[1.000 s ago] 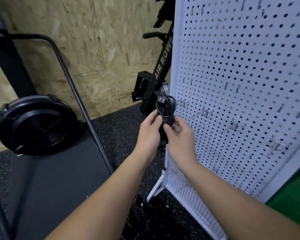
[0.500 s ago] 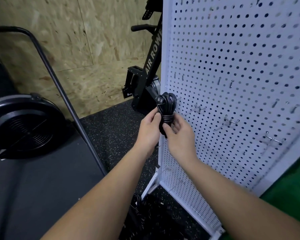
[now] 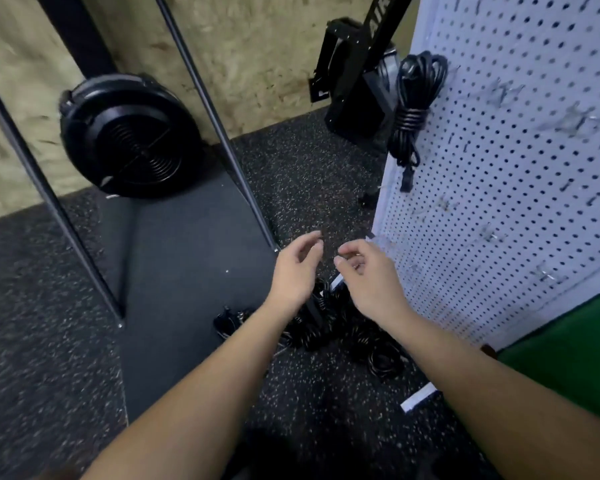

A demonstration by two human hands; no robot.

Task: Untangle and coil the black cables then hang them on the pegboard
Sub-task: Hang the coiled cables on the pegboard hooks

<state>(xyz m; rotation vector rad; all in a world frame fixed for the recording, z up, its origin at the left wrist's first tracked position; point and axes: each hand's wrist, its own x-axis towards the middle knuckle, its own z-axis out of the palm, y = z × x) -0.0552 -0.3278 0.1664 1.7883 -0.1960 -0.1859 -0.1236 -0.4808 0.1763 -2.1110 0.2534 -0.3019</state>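
Head view is showing one coiled black cable (image 3: pixel 414 109) hanging at the left edge of the white pegboard (image 3: pixel 520 174), its top loop apparently sitting over a hook I cannot make out, its wrapped middle keeping the bundle tight and its plug end dangling below. Hung that way, it is staying off the floor and clear of the other hooks (image 3: pixel 575 121) further right. Both hands are hovering low, well apart from the hung bundle and above the pile of tangled black cables (image 3: pixel 343 334) lying on the speckled floor (image 3: pixel 326 410) at the foot of the board. The left hand (image 3: pixel 297 268) is loose with relaxed fingers and gripping nothing; the right hand (image 3: pixel 368 275) is likewise empty, fingers lightly curled. My judgement is that they are positioned this way because the next cable is about to be picked from the pile.

Compared with half a second ago, the bundle is no longer being pinched between both hands in front of the board; it is now hanging there unaided. The hands have dropped away from it, and the camera is tilting down, bringing the floor pile fully into sight.
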